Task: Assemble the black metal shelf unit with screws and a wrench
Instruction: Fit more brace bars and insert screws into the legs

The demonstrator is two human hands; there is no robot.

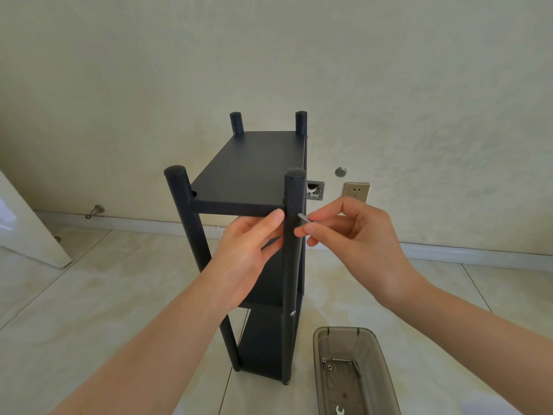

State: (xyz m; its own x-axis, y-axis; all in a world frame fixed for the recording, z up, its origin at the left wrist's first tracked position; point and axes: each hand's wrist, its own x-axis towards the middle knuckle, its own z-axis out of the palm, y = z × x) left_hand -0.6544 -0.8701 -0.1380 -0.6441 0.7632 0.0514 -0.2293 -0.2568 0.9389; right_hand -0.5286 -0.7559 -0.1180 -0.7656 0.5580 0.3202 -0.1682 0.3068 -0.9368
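Observation:
The black metal shelf unit (254, 166) stands upright on the tiled floor, with four round posts and three shelves. My right hand (353, 241) pinches a silver screw (302, 217) whose tip touches the right side of the near right post (291, 265), level with the top shelf. My left hand (248, 250) reaches under the front edge of the top shelf beside that post, thumb against the shelf edge and the fingers behind the post. Another screw head (293, 313) shows lower on the same post at the middle shelf.
A translucent grey plastic tray (380, 354) lies on the floor at the lower right, holding several small screws (329, 364) and a flat wrench (340, 411). A wall socket (356, 192) and an open wall box (314, 190) sit behind the shelf. A white door (27, 223) stands at the left.

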